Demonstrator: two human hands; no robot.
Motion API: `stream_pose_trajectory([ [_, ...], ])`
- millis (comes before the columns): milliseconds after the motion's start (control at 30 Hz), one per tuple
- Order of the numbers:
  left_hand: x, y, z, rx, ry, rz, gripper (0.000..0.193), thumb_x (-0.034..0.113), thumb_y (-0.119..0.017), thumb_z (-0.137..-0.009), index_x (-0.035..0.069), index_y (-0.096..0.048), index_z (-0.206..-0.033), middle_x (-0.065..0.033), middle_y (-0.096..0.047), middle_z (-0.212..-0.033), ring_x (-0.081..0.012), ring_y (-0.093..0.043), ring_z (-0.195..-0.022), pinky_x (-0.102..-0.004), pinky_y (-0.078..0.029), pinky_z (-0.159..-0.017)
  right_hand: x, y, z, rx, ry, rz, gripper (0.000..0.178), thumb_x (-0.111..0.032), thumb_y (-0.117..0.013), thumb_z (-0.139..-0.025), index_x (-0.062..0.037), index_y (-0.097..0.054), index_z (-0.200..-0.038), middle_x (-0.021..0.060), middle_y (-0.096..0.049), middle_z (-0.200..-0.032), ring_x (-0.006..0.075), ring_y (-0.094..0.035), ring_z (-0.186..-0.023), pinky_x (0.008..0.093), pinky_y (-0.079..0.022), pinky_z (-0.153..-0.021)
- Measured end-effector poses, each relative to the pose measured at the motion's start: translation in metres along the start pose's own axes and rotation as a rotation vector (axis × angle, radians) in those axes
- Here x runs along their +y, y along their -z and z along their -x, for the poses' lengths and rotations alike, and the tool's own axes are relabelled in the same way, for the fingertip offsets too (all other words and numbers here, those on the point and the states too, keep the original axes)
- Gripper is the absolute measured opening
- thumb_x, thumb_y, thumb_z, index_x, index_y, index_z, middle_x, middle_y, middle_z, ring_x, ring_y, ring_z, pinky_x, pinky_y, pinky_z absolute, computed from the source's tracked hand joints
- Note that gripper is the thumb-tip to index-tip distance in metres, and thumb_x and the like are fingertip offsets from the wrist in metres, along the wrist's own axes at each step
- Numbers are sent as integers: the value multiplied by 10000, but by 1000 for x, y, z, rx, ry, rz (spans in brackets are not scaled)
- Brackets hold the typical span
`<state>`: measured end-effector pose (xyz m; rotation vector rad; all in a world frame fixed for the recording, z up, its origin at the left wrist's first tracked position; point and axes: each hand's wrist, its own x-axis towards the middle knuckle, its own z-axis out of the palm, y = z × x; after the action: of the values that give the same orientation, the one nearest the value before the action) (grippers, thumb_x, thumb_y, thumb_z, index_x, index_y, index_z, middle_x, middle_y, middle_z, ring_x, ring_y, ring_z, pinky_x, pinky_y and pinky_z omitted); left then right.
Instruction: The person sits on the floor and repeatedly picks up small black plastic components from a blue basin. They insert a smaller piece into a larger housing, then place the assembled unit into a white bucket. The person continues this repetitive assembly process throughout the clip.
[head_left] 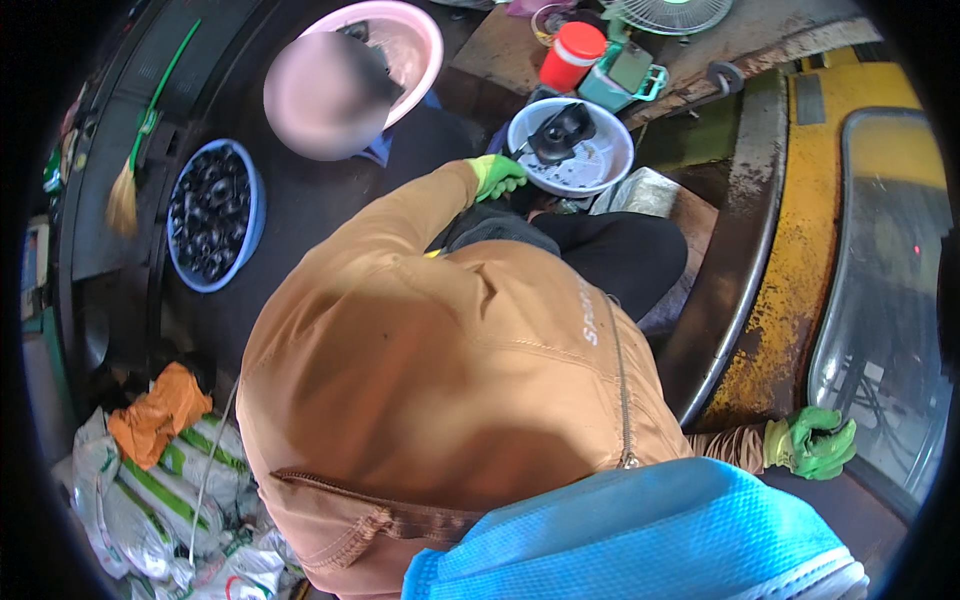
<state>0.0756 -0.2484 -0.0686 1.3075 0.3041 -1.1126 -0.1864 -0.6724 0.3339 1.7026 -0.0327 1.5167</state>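
A black moulded part (562,135) lies tilted in a pale basin (604,160), with small dark scraps scattered over the basin's floor around it. The left hand (498,178), in a green glove, is just beside the near left edge of this basin, its fingers curled; whether they grip anything I cannot tell. The right hand (812,443), gloved in green too, is well apart from the left, out to the side by a machine window (880,270). Its fingers bend toward the thumb around a dark gap, and I cannot tell if something is held there. Between the hands spreads the wearer's tan jacket (430,350), with a blue mask (640,530) below it and a dark-clad leg (625,255) bent near the basin. Behind the basin stand a red container (573,58) and a teal box (618,85), with a fan (672,12) beyond them. To the left, another person (332,100), head blurred, is in front of a pink basin (432,60). Farther left are a blue basin (257,200) heaped with black pieces (210,215), a green-handled broom (140,140), and, lower down, an orange bag (165,410) on white-and-green sacks (180,490). Worn yellow panelling (770,300) frames the window on the right
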Motion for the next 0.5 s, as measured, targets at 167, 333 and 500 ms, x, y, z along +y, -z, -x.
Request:
stream_pose_trajectory([
  [167, -10, 2, -10, -20, -28, 67, 207, 231, -629, -871, 68, -601, -747, -25, -522, -566, -149, -455, -406, -312, -342, -357, -6, 7, 0, -34, -61, -3, 204, 7, -616, -802, -42, -658, -995, 85, -684, -863, 292, -641, -709, 393, -428, -580],
  [333, -11, 8, -23, -18, 84, 173, 142, 188, -564, -916, 107, -535, -804, -21, -521, -625, -116, -424, -433, -265, -341, -376, -8, 10, -1, -31, -64, -11, 234, 22, -609, -803, -1, -676, -1026, 104, -706, -916, 347, -663, -823, 417, -452, -625],
  [500, -10, 10, -23, 57, 79, 135, 115, 211, -564, -940, 109, -586, -890, -4, -547, -647, -131, -468, -467, -271, -387, -418, -11, 13, 1, -61, -90, 49, 238, -2, -613, -812, -9, -667, -1044, 122, -704, -1000, 355, -672, -904, 439, -498, -736],
])
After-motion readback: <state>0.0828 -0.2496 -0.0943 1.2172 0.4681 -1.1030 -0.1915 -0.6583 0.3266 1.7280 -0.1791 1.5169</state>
